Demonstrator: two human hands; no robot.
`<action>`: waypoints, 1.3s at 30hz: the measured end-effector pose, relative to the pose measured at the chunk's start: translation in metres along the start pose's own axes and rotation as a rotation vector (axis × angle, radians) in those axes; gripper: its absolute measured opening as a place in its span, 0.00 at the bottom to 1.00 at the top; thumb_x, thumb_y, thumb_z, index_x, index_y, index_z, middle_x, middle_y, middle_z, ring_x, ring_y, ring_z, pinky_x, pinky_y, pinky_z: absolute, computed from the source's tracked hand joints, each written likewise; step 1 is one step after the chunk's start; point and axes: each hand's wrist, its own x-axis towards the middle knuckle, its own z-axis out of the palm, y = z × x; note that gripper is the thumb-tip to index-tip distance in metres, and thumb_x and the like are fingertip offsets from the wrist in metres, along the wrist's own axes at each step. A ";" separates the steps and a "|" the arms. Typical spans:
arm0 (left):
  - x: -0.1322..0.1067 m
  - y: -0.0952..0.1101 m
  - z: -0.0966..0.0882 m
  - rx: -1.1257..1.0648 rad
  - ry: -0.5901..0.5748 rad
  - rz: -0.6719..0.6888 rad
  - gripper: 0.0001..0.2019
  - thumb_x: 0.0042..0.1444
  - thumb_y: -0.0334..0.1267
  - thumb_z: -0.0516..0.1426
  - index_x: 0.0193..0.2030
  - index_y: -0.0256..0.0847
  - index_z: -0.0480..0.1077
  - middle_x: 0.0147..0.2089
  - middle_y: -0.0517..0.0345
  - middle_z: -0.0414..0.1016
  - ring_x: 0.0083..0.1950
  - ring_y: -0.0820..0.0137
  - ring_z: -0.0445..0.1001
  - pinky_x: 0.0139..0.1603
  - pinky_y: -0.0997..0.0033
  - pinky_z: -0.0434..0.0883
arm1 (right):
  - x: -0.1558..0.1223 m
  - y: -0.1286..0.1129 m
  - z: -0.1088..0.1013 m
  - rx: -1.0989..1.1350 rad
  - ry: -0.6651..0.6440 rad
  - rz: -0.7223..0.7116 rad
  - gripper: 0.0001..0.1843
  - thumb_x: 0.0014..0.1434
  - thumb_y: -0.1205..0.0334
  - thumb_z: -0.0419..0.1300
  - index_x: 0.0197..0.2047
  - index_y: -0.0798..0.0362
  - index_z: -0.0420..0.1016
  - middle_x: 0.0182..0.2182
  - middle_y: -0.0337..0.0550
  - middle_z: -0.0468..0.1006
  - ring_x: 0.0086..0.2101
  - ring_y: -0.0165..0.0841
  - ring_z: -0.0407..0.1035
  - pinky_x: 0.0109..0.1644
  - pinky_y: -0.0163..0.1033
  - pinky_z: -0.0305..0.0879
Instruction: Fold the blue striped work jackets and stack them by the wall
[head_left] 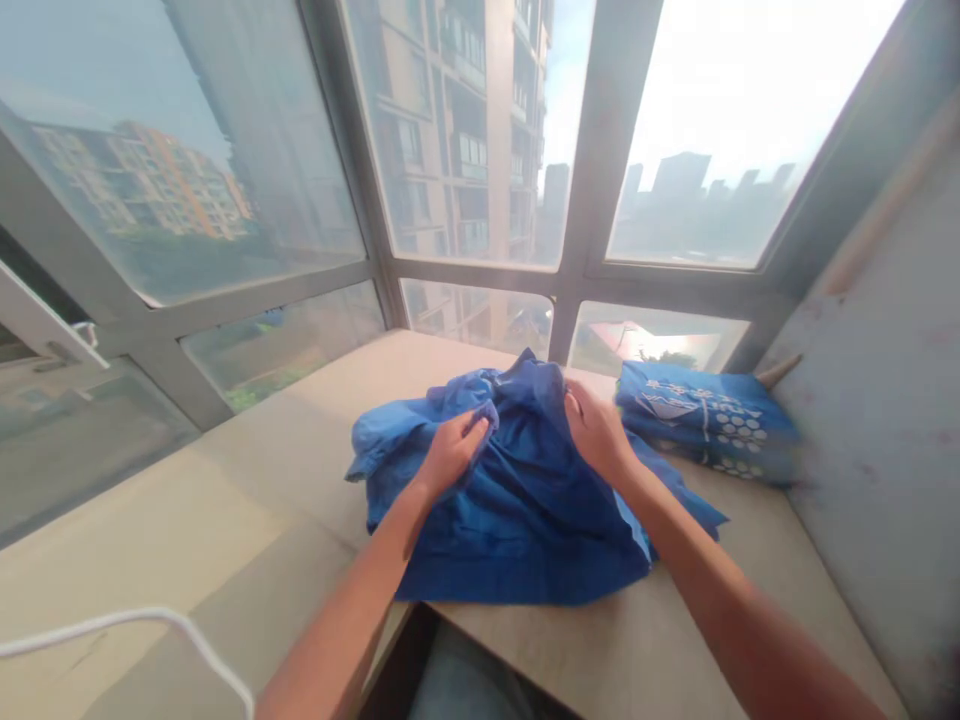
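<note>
A crumpled blue garment (pixel 525 510) lies on a beige ledge (pixel 285 450) under a bay window. My left hand (pixel 454 448) is closed on a fold of the blue fabric at the garment's upper left. My right hand (pixel 596 430) pinches the cloth near its raised top middle. Both forearms reach in from the bottom of the view.
A folded stack of blue printed cloth (pixel 705 420) lies to the right by the wall (pixel 885 420). A white cable (pixel 150 620) curves across the lower left. Window frames (pixel 585 200) close off the back. A dark gap (pixel 420 660) opens in the ledge's near edge.
</note>
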 end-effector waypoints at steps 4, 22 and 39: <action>-0.107 -0.036 0.066 0.120 -0.246 0.021 0.12 0.56 0.35 0.59 0.47 0.41 0.76 0.45 0.48 0.78 0.47 0.60 0.76 0.48 0.60 0.74 | -0.114 0.017 0.065 -0.171 -0.570 -0.065 0.20 0.62 0.72 0.47 0.46 0.52 0.79 0.38 0.49 0.82 0.38 0.38 0.74 0.44 0.39 0.67; -0.217 -0.059 0.038 0.361 -0.491 0.065 0.20 0.53 0.23 0.50 0.46 0.44 0.77 0.43 0.51 0.77 0.44 0.63 0.75 0.47 0.61 0.75 | -0.202 0.028 0.070 0.522 -0.147 0.605 0.15 0.60 0.51 0.57 0.40 0.52 0.77 0.33 0.45 0.80 0.34 0.38 0.74 0.37 0.39 0.70; -0.113 -0.055 0.104 0.424 -0.181 -0.002 0.15 0.59 0.31 0.56 0.53 0.41 0.73 0.52 0.49 0.75 0.52 0.59 0.74 0.57 0.55 0.72 | -0.210 0.042 0.012 0.213 -0.193 0.557 0.21 0.63 0.44 0.53 0.28 0.50 0.72 0.22 0.41 0.75 0.24 0.34 0.69 0.31 0.37 0.64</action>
